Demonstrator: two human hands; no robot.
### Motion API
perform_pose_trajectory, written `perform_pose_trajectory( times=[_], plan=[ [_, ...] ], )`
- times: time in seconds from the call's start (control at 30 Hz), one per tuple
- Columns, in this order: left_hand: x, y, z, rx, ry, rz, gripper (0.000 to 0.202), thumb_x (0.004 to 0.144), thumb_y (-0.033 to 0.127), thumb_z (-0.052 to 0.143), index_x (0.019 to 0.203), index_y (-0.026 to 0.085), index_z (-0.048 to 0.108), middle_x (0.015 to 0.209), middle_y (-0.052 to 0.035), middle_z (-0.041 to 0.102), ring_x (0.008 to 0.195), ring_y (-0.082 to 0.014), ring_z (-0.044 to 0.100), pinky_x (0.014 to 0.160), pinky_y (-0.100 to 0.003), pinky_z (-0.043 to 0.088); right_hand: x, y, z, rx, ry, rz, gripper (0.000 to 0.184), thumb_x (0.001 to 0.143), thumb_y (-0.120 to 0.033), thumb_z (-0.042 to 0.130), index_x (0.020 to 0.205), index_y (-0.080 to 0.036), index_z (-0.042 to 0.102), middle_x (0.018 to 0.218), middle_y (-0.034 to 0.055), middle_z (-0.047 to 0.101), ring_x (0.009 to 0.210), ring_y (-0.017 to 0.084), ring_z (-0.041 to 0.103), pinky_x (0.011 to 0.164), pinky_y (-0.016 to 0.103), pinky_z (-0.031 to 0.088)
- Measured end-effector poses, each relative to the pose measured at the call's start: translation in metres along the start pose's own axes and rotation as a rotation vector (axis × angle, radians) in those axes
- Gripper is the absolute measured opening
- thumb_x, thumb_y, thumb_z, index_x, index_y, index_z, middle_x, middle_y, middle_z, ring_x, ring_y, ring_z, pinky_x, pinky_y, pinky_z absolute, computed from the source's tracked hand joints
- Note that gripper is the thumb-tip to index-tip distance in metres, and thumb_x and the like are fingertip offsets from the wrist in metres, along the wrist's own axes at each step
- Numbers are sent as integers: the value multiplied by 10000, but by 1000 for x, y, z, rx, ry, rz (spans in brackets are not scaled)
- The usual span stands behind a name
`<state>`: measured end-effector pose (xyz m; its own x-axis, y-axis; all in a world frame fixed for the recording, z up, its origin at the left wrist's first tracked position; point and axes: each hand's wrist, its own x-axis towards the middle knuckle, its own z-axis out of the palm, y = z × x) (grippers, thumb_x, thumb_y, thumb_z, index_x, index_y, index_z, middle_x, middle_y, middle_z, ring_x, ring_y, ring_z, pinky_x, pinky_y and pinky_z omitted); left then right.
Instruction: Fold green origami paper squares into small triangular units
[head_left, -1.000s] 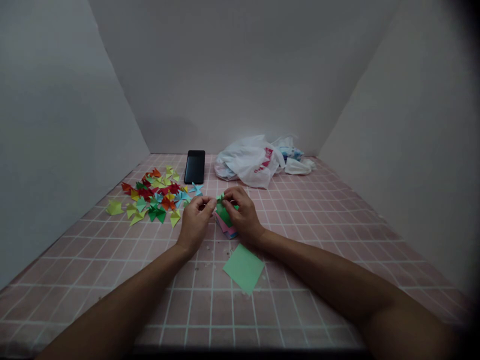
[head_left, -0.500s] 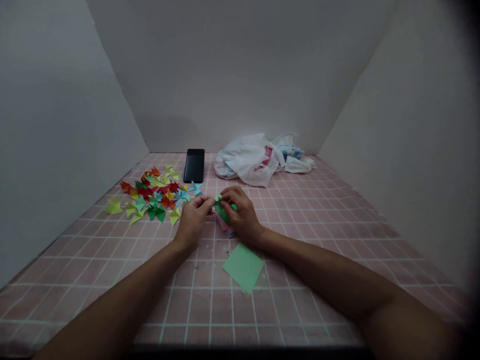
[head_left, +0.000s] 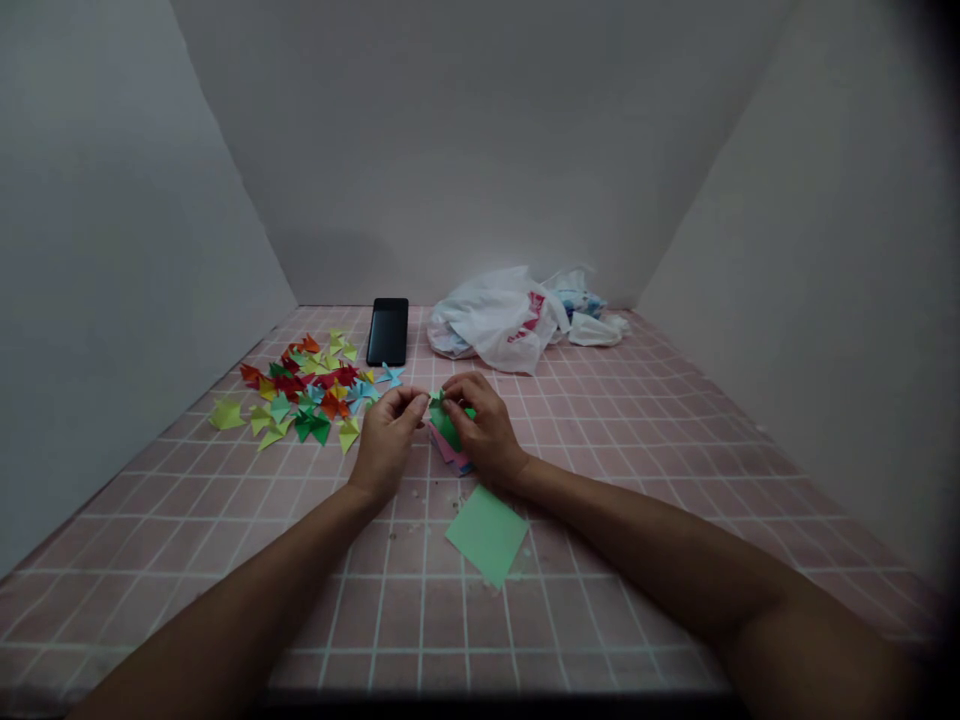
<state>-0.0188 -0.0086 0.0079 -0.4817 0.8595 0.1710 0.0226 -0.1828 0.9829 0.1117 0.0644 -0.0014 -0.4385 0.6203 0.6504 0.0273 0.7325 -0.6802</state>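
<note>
The left hand [head_left: 386, 440] and the right hand [head_left: 484, 430] met over the middle of the pink tiled table [head_left: 637, 480], both pinching a small piece of green paper [head_left: 448, 425] between thumb and fingertips; the left pinched its near-left corner, the right pressed on its upper edge with the fingers curled over it; the piece was partly folded, though the fold itself was too small to make out; it sat just above a short stack of coloured paper squares [head_left: 452, 452], pink and blue edges showing under the right hand; nearer the camera, a flat pale green paper square [head_left: 487, 533] lay on the tiles, apart from both hands, one corner pointing toward the viewer; small white crumbs of paper were scattered on the tiles around it; to the left, a loose heap of folded paper shapes [head_left: 311, 390] in red, orange, yellow, green and light blue spread across the tiles, the nearest of them just beside the left hand, one yellow-green shape lying off on its own at the far left; behind the heap, a black smartphone [head_left: 388, 331] lay face up with a dark screen, no brand visible; to its right, a crumpled white plastic bag [head_left: 499, 320] carried red printing, too creased and small to read; plain grey walls [head_left: 465, 150] closed the table in on three sides
</note>
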Motion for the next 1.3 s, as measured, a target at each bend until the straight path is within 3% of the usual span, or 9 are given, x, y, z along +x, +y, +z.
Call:
perform_pose_trajectory(
  times=[0.17,0.3,0.43,0.6,0.87,1.0,1.13,1.3],
  plan=[
    [-1,2,-1,63,31,75,244,791,371,700,937,181,654,865,-9,625,779,-150,571,715,-269,468,0,0,1,6,14,-17,113,885,-142,534,800,-216,531,895,64,586,880,214,567,799,361,465],
    [2,4,-4,181,-20,143,310,752,318,758,1014,185,660,867,-2,600,790,-155,574,755,-281,468,0,0,1,-9,6,-16,112,881,-139,538,799,-215,536,867,55,567,857,212,556,778,354,452],
    [6,3,-6,292,-92,207,222,736,258,753,942,196,697,885,-19,624,795,-172,579,751,-296,466,-1,2,2,2,2,8,110,883,-134,538,811,-217,549,873,53,570,864,211,558,790,353,454],
    [9,0,-9,358,-101,223,103,744,233,718,838,193,707,843,-22,639,794,-182,589,759,-307,458,-1,5,4,31,-3,34,95,887,-156,547,816,-214,570,864,49,575,860,208,560,790,349,454],
    [16,8,-15,247,-8,126,142,721,309,715,769,183,671,756,2,645,739,-162,590,749,-291,454,-1,11,4,99,51,132,60,914,-258,550,924,-205,578,910,47,593,803,185,561,749,329,467],
    [20,25,-34,199,105,80,181,669,313,737,765,169,682,732,9,647,695,-142,570,706,-271,435,1,18,4,98,74,134,73,899,-259,556,910,-194,585,905,55,596,786,188,556,741,336,463],
    [7,44,-57,219,175,52,218,590,317,781,720,165,695,686,6,645,647,-137,551,643,-261,416,1,16,8,111,59,91,59,898,-234,551,888,-196,595,888,53,596,800,191,563,743,339,464],
    [-24,50,-62,301,-4,-30,203,619,325,795,743,178,730,714,-12,678,677,-155,572,668,-276,435,-5,-5,13,216,-137,-59,121,873,-287,668,954,-199,648,946,49,611,754,160,583,735,325,492]
  ],
)
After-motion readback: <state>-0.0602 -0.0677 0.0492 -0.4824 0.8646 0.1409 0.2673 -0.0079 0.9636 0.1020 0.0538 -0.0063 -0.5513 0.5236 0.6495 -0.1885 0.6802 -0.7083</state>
